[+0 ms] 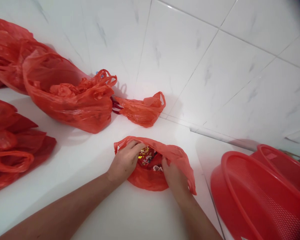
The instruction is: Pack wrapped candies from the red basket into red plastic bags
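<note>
Red bag [150,182] is open, not tied, shiny packets [145,156] already inside. Left hand [125,160] and right hand [174,176] are at its mouth; can't tell if either grip's closed.

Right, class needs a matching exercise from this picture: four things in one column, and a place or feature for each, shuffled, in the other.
Things
1. Left hand
2. Printed packaging
3. Nearest red basket
4. Right hand

Places and features
A. Has many small holes in its wall
B. At the right side of the handled bag
C. Inside the handled bag, showing between the hands
D. At the left side of the handled bag

Pairs: 1-D, 2-C, 3-A, 4-B
</note>
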Demonstrator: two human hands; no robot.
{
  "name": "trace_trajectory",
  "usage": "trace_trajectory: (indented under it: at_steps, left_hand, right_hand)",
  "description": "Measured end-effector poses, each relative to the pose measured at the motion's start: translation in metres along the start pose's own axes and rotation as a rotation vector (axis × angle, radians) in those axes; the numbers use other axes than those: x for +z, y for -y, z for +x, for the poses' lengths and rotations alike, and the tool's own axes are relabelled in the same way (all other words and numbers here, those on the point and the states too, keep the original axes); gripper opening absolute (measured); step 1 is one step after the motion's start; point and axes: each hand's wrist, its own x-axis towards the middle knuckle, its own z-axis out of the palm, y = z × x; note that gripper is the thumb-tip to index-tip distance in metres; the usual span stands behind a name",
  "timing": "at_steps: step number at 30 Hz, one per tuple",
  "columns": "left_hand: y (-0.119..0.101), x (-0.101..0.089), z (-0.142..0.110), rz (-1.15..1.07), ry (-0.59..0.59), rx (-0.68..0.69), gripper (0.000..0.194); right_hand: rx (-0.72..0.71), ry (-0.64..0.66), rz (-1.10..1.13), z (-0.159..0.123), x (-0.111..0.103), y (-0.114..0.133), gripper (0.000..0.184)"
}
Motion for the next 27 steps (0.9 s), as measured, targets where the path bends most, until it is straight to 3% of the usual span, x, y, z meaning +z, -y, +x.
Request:
trace_trajectory:
  at_steps: [5, 10, 15, 27]
  left_hand:
    - [0.004, 0.003, -0.001, -0.025, -0.045, 0.038, 0.033]
    - [0.008, 0.007, -0.002, -0.065, -0.057, 0.059, 0.028]
    - [0.005, 0.009, -0.002, -0.081, -0.068, 0.008, 0.019]
    - [0.002, 0.012, -0.005, -0.151, -0.002, 0.008, 0.021]
  right_hand:
    - [-0.075, 0.144, 0.066, 0.0, -0.009, 0.013, 0.005]
    - [-0.076, 0.316, 0.146, 0.0, -0.011, 0.01, 0.009]
    - [0.041, 0.417, 0.318, -0.002, -0.016, 0.007, 0.022]
    - [0.162, 0.311, 0.505, 0.007, -0.028, 0.001, 0.022]
